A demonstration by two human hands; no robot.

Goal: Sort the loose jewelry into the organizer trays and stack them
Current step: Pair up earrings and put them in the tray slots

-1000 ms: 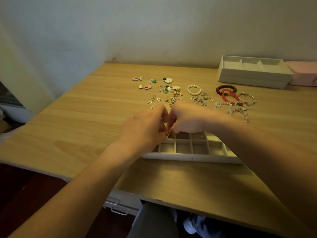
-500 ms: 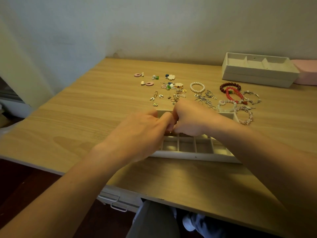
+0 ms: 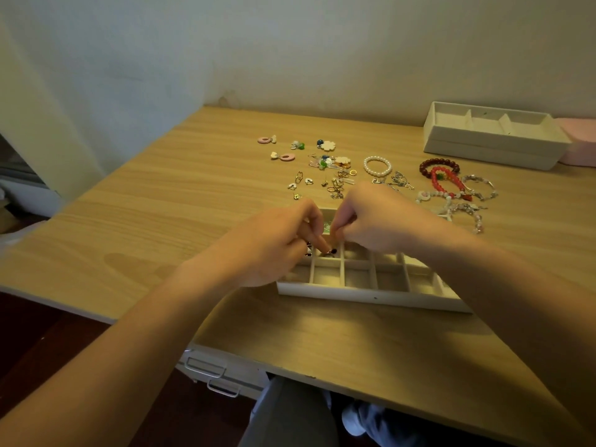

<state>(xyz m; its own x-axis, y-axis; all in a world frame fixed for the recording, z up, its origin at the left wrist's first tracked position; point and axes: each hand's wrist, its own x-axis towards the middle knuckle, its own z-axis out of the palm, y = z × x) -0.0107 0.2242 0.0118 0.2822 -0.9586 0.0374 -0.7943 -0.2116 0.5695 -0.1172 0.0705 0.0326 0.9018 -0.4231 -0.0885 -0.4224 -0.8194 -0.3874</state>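
On the light wooden desk (image 3: 145,227) | white gridded organizer tray (image 3: 371,296) is lying front-centre | loose mixed jewelry (image 3: 338,175) is lying beyond it | left hand (image 3: 274,250) is pinching a dark-beaded piece (image 3: 333,251) over a left cell | right hand (image 3: 374,217) is hovering curled alongside, hold unclear

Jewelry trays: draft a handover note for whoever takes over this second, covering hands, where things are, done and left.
Left hand and right hand: fingers curled, tips meeting over the left cells of the grid tray; any held piece is too small to tell.
Done: a few small pieces in those cells.
Left: earrings, pearl bracelet, red bracelets loose on the table; second tray far right, stacking not done.
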